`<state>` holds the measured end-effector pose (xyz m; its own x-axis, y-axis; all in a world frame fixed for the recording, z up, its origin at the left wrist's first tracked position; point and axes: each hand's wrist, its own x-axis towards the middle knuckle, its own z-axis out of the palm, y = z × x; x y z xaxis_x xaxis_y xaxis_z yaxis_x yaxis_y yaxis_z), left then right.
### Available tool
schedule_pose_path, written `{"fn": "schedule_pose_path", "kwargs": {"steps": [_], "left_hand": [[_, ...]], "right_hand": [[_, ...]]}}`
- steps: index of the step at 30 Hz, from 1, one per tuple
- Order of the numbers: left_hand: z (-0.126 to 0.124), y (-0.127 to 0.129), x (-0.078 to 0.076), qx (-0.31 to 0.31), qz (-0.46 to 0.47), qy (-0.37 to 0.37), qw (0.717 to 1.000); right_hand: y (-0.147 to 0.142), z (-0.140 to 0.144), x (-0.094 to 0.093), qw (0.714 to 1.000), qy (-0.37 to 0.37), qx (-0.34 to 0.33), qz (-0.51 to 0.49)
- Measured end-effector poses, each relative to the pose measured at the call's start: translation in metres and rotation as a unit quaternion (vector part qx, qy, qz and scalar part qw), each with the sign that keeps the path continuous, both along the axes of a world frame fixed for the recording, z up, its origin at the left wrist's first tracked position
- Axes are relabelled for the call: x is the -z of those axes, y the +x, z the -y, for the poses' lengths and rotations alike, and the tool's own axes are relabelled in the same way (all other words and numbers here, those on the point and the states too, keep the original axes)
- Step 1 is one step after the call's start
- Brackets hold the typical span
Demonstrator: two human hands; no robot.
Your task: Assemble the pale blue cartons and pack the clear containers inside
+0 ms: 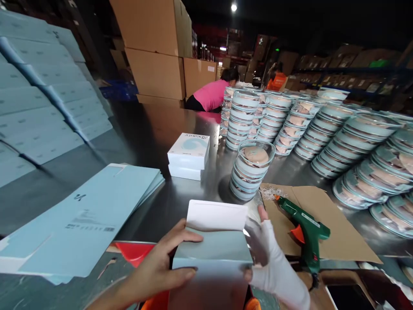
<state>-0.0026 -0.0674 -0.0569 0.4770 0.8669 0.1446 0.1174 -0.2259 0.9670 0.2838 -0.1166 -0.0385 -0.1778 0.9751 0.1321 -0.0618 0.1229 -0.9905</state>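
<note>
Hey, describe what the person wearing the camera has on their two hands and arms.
The left hand is bare, with no glove, and the forearm behind it shows no sleeve. The right hand wears a white fabric glove that leaves the fingertips uncovered and runs on past the wrist as a snug white cuff. No rings, watch or markings are visible on either.

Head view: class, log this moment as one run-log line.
left hand: holds light-blue carton | right hand: gloved, grips carton's right side | flap: open | green glue gun: on cardboard sheet
</note>
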Motion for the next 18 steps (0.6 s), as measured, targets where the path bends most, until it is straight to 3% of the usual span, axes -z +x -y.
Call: {"fn": "schedule_pose_path", "kwargs": {"steps": [2, 5, 7, 10, 12, 15, 17, 18], "left_hand": [[0.005, 0.005, 0.013, -0.052, 0.099, -0.019, 0.994], [0.011, 0.012, 0.02, -0.114, 0.178, 0.005, 0.977], [0.01, 0.012, 0.016, -0.106, 0.14, 0.042, 0.984], [0.005, 0.005, 0.006, -0.033, 0.038, 0.056, 0.997], [0.0, -0.001, 0.0, 0.004, -0.007, 0.044, 0.999], [-0.007, -0.01, -0.007, 0.012, -0.013, 0.041, 0.999], [-0.012, -0.015, -0.01, -0.037, 0.023, 0.027, 0.999], [-0.014, -0.017, -0.011, -0.101, 0.062, -0.001, 0.993]], "right_hand": [[-0.018, -0.005, 0.011, 0.998, 0.05, -0.026, -0.002], [-0.018, -0.006, 0.017, 0.982, 0.15, 0.003, 0.117], [-0.013, -0.007, 0.012, 0.956, 0.212, -0.011, 0.204], [-0.01, -0.014, 0.0, 0.928, 0.265, -0.06, 0.254], [-0.011, -0.02, -0.007, 0.923, 0.269, -0.075, 0.264], [-0.009, -0.024, -0.015, 0.932, 0.25, -0.087, 0.248], [-0.004, -0.022, -0.015, 0.965, 0.176, -0.072, 0.18], [0.0, -0.02, -0.014, 0.984, 0.122, -0.05, 0.122]]}}
